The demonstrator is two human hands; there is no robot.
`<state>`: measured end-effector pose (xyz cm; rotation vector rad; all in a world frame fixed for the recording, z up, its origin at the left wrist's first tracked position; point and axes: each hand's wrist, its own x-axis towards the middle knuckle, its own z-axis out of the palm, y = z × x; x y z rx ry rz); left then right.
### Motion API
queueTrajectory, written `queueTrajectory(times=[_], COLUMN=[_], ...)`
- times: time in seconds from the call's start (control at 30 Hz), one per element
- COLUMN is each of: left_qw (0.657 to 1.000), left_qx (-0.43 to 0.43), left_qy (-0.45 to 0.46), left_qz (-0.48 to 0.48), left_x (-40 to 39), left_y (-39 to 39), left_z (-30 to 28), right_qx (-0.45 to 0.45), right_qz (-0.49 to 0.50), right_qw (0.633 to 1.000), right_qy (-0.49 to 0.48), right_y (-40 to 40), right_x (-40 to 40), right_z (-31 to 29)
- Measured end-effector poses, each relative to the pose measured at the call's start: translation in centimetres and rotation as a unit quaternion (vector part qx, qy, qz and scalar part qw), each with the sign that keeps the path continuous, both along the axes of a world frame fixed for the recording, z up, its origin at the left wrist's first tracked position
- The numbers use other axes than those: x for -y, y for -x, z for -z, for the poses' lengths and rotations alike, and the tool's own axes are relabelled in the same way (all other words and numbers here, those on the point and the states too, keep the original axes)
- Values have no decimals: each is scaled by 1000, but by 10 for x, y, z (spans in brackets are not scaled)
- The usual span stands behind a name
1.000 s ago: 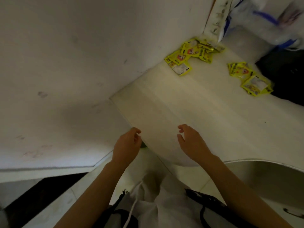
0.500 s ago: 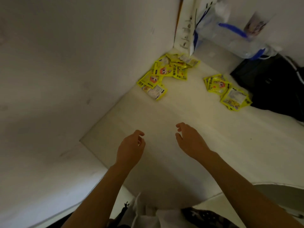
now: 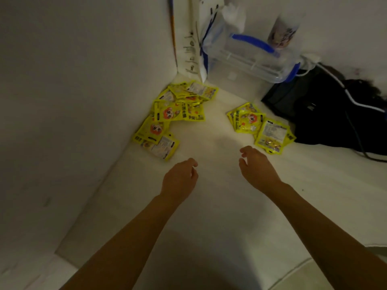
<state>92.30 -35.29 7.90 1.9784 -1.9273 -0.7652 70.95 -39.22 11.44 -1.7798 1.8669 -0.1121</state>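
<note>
Two heaps of yellow sachets lie on a white table [image 3: 209,206]. The larger heap [image 3: 173,114] is spread along the wall at the left. The smaller heap [image 3: 259,126] lies to the right. My left hand [image 3: 180,181] hovers over the table below the larger heap, fingers loosely curled and holding nothing. My right hand [image 3: 255,168] hovers just below and left of the smaller heap, also loosely curled and holding nothing.
A clear plastic box with blue handle and clips [image 3: 251,55] stands at the back by the wall. A black bag with a cable [image 3: 335,114] lies at the right. A white wall [image 3: 73,101] bounds the table on the left.
The view has shifted forward over the table and the sachets now lie closer. Both hands have moved out from the table's near edge toward the heaps.
</note>
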Motion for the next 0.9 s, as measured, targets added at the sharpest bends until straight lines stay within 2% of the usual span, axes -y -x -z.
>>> queueTrajectory(times=[0.17,0.3,0.47,0.67,0.8,0.9], left_qw=[997,992,983,956,956,958], left_qx=[13,20,13,82,128,117], left_qy=[21,23,54,73,62,58], left_qz=[79,123,178,272,257,257], left_x=[64,115,173,201,201,192], left_y=[34,61,97,142,147,137], left_z=[5,8,10,34,47,48], right_qx=[-23,-103,-84,-64,-62,-52], right_qz=[77,149,263,274,253,236], right_qw=[997,983,960,958,964,969], right_qy=[22,13,-53,-56,-58,-57], right_y=[29,53,70,77,81,80], right_x=[37,66,90,101,99,94], right_z=[8,19,28,44,48,49])
